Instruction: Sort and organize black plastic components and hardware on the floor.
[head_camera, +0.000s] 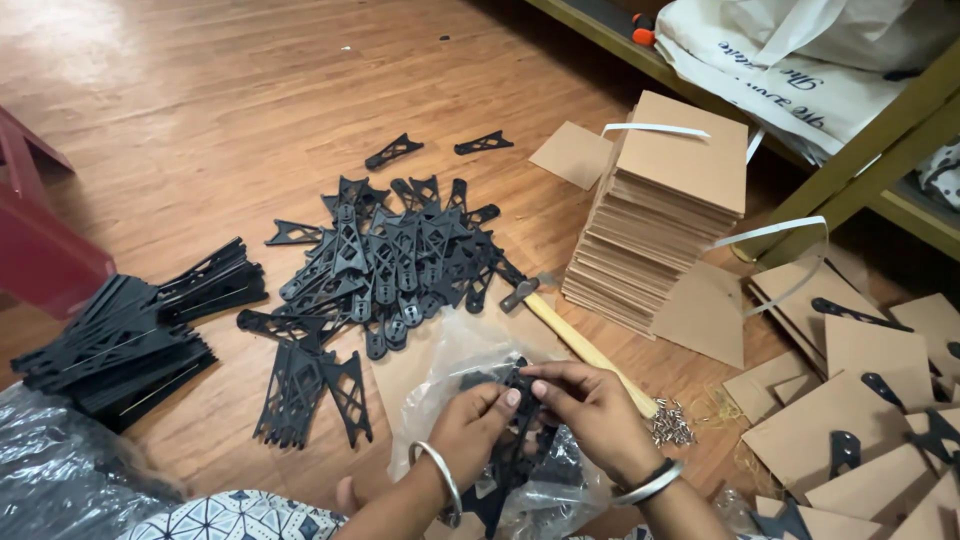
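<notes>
- Head view shows us seated on the wooden floor (200, 90), both hands meeting over a clear plastic bag (470, 360) in front of our knees.
- Our left hand (470, 425) pinches a black plastic bracket (515, 390) from one side, fingers closed on it; our right hand (585, 405) clamps the same piece from the other, steadying it over the bag's open mouth.
- Just beyond lies a loose pile of black brackets (400, 260), with bundled stacks (120, 340) off to the left, kept sorted and within reach.
- A hammer (565, 330) and small nails (672, 425) sit beside our right wrist.
- A stack of cardboard squares (670, 200) stands further right, near boards already fitted with brackets (840, 420).
</notes>
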